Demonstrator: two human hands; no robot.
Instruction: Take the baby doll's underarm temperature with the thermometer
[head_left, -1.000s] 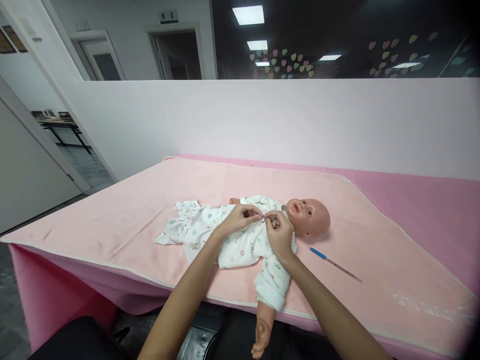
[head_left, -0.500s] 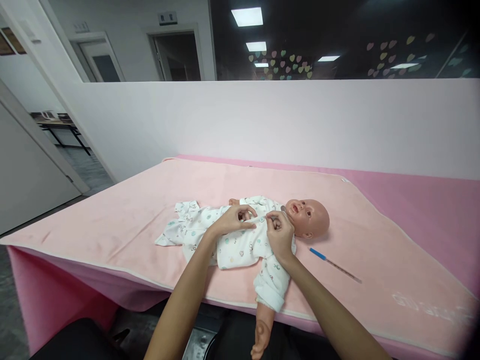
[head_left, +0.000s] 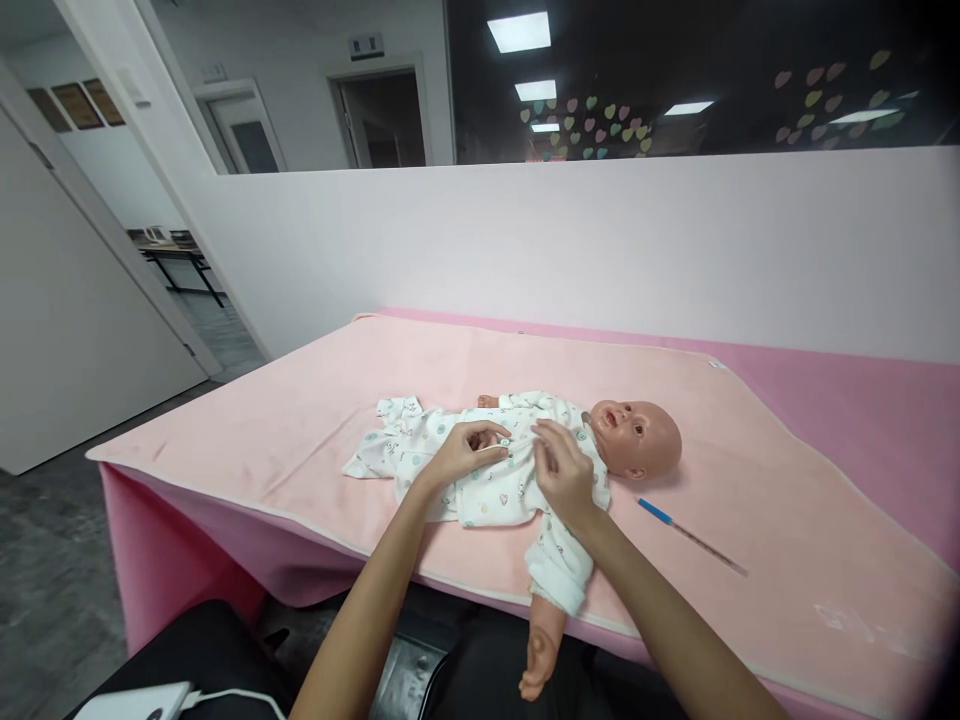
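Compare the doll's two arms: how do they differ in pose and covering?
The doll's near arm hangs off the table edge, forearm and hand bare below a rolled cuff. The doll's far arm lies on the pink blanket, with only a small bit of hand showing past its sleeve. Both wear the same printed white romper.

The baby doll [head_left: 636,437] is showing smooth, faintly glossy plastic on its bare head and on the forearm hanging over the edge at six o'clock. Its romper [head_left: 487,480] is looking like soft matt cotton cloth, white with small prints, creasing under both hands. The blanket [head_left: 300,420] covering the bench is appearing as pale pink fleecy cloth, matt and slightly napped. At three o'clock of the doll, a thermometer [head_left: 690,535] is gleaming like thin glass with a blue plastic end.
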